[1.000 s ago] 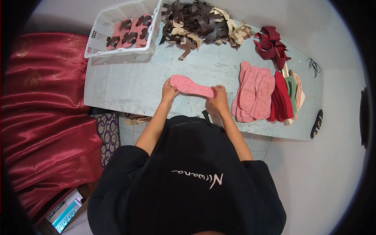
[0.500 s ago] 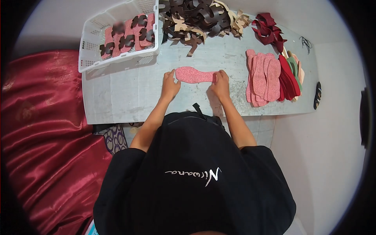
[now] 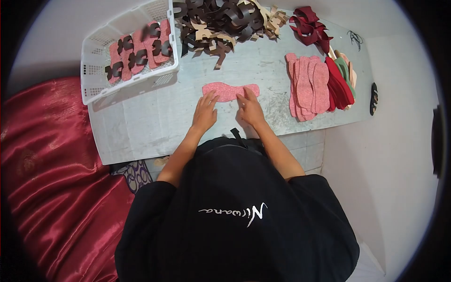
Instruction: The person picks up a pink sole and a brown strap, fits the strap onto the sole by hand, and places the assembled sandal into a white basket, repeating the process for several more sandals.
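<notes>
A pink speckled shoe sole (image 3: 226, 92) lies flat and crosswise on the table in front of me, its wide end to the left. My left hand (image 3: 205, 112) rests its fingertips on the near edge of that wide end, fingers stretched out. On the narrower right part lie the fingertips of my right hand (image 3: 250, 108), fingers apart. Neither hand is wrapped round the sole. To the right is a stack of matching pink soles (image 3: 307, 87), with red soles (image 3: 339, 84) and green and beige ones beside it.
A white plastic basket (image 3: 131, 77) at the back left holds pink soles with dark brown straps. Brown and beige cut straps (image 3: 225, 23) are heaped at the back, dark red straps (image 3: 310, 29) to their right. A black sandal-like item (image 3: 374, 99) is by the table's right edge.
Both hands have shifted from the sole's two ends onto its surface, fingers now flatter and closer together. The sole lies flat. The camera view has turned slightly.
</notes>
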`<state>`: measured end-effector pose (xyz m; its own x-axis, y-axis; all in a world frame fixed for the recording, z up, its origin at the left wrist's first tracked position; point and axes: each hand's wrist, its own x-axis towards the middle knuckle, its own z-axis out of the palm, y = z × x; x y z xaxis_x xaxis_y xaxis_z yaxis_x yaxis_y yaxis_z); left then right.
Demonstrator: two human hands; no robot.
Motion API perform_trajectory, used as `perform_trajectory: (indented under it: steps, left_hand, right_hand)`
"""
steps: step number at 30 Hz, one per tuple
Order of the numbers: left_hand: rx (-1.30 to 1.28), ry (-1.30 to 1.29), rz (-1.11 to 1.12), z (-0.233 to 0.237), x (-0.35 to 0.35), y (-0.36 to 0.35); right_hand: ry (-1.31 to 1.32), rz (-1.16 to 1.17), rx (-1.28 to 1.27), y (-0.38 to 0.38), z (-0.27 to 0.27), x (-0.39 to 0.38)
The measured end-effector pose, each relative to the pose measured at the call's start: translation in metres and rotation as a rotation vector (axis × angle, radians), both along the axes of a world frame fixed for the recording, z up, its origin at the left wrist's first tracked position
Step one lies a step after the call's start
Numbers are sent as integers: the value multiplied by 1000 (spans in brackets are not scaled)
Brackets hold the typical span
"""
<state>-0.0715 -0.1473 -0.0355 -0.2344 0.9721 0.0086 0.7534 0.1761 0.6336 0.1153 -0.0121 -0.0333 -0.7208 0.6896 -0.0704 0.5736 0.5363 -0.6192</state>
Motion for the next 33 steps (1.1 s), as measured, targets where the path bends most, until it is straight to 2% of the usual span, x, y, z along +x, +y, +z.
perform_trajectory:
  steps: [5,11,13,14,18,21,26,29,31,33]
  left_hand:
    - [47,-2,138,-7,10,-5]
    - [22,-29,243,4,11,11]
    - [9,-53,257,4,20,4]
    - [29,-41,306,4,25,6]
    - [158,17,461,-9,41,23]
    - [213,-36,424,-12,55,34]
    - [177,116,373,-1,60,56]
    - [214,53,335,7,37,92]
    - [192,-158,332,27,20,127]
    - [222,-140,370,35,-1,159]
  right_hand:
    - [-57,-44,54,20,-2,34]
    - [-22,-102,4,33,3,27]
    - [180,-76,84,45,-8,28]
    - [237,-45,26,55,-19,29]
    - [209,81,17,71,-7,38]
    - [180,112,-36,72,-4,50]
    - [198,99,-32,70,-7,58]
    - [202,60,-88,70,-4,56]
    - [210,57,-178,76,-5,57]
    - [198,71,-170,80,-5,57]
